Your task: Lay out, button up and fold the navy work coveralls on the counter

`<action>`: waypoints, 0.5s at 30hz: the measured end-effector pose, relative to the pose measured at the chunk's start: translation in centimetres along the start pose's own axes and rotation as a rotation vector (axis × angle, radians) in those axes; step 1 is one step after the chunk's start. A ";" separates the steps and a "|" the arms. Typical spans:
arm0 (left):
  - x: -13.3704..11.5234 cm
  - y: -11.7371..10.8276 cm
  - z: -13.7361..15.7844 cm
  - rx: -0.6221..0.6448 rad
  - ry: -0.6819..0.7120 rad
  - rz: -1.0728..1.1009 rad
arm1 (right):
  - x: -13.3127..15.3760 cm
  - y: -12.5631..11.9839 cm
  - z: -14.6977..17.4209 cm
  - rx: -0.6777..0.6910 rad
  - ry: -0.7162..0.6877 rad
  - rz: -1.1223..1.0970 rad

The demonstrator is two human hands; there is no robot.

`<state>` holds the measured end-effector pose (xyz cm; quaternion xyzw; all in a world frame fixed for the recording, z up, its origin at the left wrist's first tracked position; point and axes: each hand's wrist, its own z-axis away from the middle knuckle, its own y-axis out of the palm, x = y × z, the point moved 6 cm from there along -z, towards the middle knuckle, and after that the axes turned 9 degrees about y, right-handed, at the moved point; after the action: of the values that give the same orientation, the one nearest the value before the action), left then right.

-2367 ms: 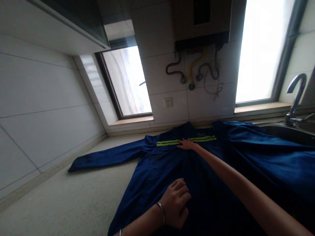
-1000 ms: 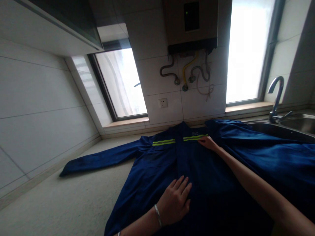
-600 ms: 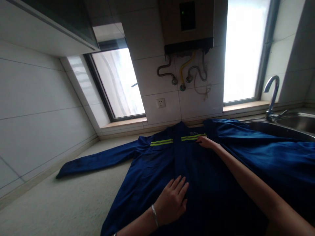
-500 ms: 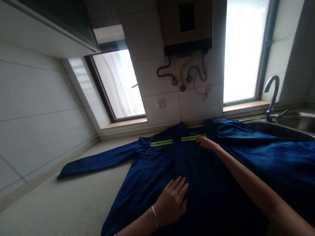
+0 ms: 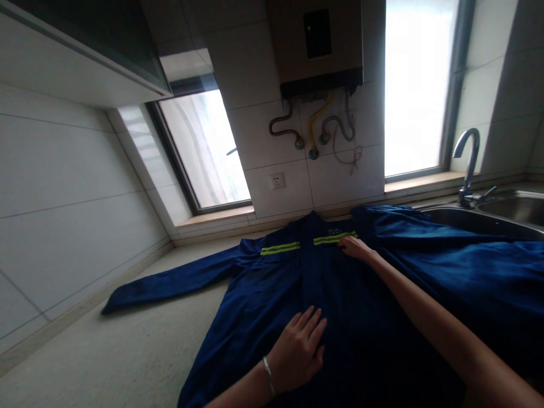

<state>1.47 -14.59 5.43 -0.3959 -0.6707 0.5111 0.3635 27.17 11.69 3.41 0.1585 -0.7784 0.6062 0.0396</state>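
Bearing a blurred, unreadable chest mark point(image 5: 335, 231), a blue jacket point(image 5: 259, 300) is spread across a counter point(image 5: 140, 345), the empty left hand point(image 5: 295, 351) laid over it, fingers slightly parted; the right hand point(image 5: 356, 248) is curled at a yellow-green band point(image 5: 325, 241), its grip unclear.

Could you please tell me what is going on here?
A person has a blue jacket spread on a counter, one sleeve stretched out to the left. The right hand has its fingers at a yellow stripe on the chest; whether they pinch the cloth is unclear. The left hand is palm down at the jacket's front, fingers extended. A sink is on the right.
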 end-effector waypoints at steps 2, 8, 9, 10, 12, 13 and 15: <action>0.1 -0.4 -0.2 0.004 -0.005 0.017 | -0.4 0.1 0.0 -0.037 -0.026 -0.073; 0.5 -1.5 -0.4 -0.108 -0.019 0.096 | -2.1 0.5 -0.9 -0.173 -0.008 -0.302; 0.7 -1.5 -0.6 -0.124 -0.017 0.101 | -2.4 0.4 -1.1 -0.202 0.006 -0.334; 0.9 -1.5 -0.8 -0.130 -0.020 0.105 | -2.7 0.4 -1.3 -0.231 0.020 -0.363; 1.9 -1.5 -2.0 -0.138 -0.062 0.121 | -3.1 0.2 -1.6 -0.277 0.044 -0.415; 2.7 -1.5 -3.0 -0.153 -0.096 0.134 | -3.3 0.1 -1.7 -0.295 0.053 -0.438; 4.9 -1.6 -5.8 -0.209 -0.160 0.159 | -3.4 0.0 -1.8 -0.323 0.057 -0.478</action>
<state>4.33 -8.13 8.60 -0.4415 -0.7136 0.4955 0.2243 30.16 14.03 3.05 0.3122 -0.8040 0.4519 0.2278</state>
